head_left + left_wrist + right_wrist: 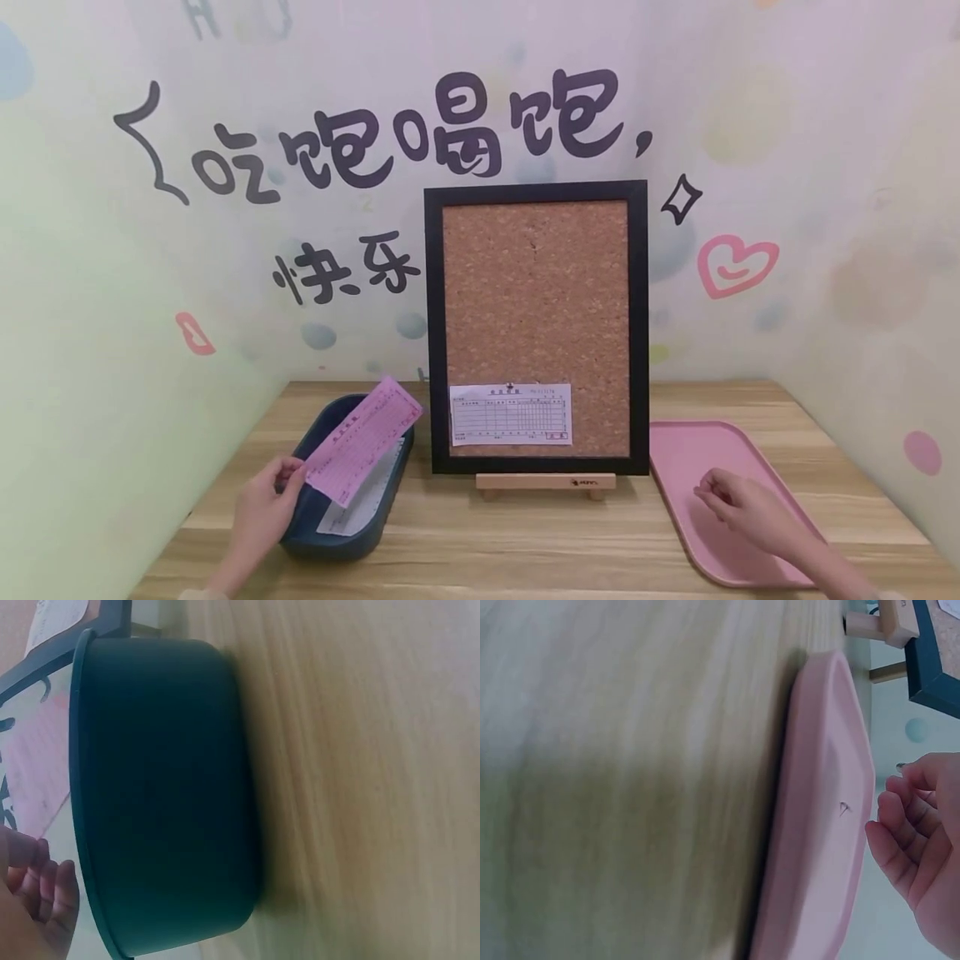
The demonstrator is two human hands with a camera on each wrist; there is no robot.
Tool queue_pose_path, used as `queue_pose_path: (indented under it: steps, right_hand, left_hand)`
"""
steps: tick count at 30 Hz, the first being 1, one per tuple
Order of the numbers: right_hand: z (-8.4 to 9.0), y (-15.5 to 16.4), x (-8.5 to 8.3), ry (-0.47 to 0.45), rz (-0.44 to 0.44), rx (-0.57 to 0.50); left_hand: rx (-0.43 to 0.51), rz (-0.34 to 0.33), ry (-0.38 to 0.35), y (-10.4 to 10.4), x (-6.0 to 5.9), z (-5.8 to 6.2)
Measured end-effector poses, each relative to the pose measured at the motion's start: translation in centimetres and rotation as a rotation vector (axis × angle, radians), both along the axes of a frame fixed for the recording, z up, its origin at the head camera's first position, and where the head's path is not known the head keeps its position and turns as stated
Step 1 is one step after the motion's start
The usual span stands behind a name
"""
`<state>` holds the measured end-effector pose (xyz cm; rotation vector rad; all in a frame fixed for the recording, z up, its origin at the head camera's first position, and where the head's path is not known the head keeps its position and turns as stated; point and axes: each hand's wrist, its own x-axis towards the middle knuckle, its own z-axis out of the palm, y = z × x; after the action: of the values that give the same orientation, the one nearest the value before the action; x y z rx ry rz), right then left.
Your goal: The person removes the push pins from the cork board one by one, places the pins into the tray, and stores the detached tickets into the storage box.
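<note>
My left hand (264,500) pinches a pink receipt slip (363,442) by its lower left corner, tilted above the dark blue basket (337,546). Inside that basket lies white paper (360,500), partly covered by the slip. Over the pink tray (738,442), my right hand (742,507) has thumb and forefinger together on a small metal pushpin (901,766), of which only a bit shows. Another small pushpin (844,808) lies on the tray. A white receipt slip (510,415) is fixed low on the left of the framed cork board (536,292) by a dark pin (510,386).
The cork board's black frame (638,333) leans on a small wooden easel (546,481) between basket and tray. Behind the wooden table (525,550) stands a wall (360,50) with black lettering and coloured dots.
</note>
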<state>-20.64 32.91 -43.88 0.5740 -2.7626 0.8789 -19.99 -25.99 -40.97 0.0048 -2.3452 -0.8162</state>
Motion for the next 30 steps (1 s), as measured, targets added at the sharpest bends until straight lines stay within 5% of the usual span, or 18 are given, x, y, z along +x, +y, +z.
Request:
queue_pose_path:
  steps: [6, 16, 30]
  right_hand:
    - [-0.4, 0.3, 0.1, -0.002, -0.016, 0.016]
    - [-1.9, 0.7, 0.3, 0.127, 0.009, 0.028]
    - [-3.0, 0.7, 0.1, 0.033, 0.007, 0.036]
  left_hand:
    - [0.023, 0.021, -0.074, 0.0, -0.3, -0.2]
    - [0.034, 0.032, -0.095, 0.3, -0.7, -1.1]
    - [0.036, 0.054, -0.252, 1.0, -0.6, -1.1]
